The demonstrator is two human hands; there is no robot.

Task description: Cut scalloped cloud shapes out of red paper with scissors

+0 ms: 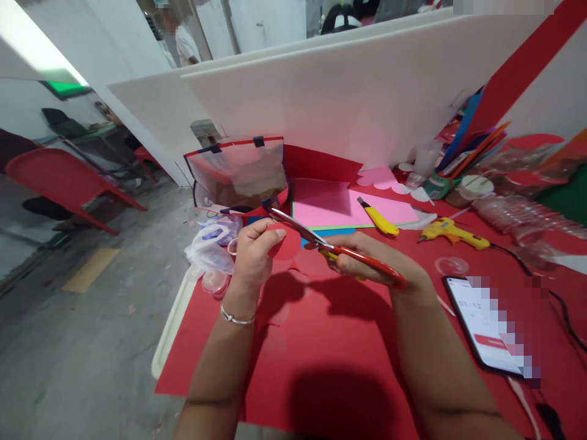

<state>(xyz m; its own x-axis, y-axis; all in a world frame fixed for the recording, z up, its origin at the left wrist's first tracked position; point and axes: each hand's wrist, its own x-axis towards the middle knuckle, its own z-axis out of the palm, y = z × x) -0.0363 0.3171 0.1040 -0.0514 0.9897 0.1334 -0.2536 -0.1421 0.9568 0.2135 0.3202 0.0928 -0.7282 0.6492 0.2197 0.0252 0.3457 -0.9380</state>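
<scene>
My left hand (253, 253) is closed, pinching a round piece of red paper (288, 243) between thumb and fingers. My right hand (373, 253) grips a pair of scissors (362, 256) with red handles. Their metal blades point up and left, past the far side of the red piece. Whether the blades touch the paper I cannot tell. Both hands are above a red sheet (339, 342) that covers the table, and their shadows fall on it. Behind them are pink sheets (325, 200) and a yellow utility knife (380, 219).
A tote bag (238, 177) stands at the back left, with plastic bags (213, 241) and small clear cups (215, 282) beside it. On the right are a yellow glue gun (458, 233), a phone (486, 330) and stacked clear containers (527, 214). White boards (348, 91) rise behind the table.
</scene>
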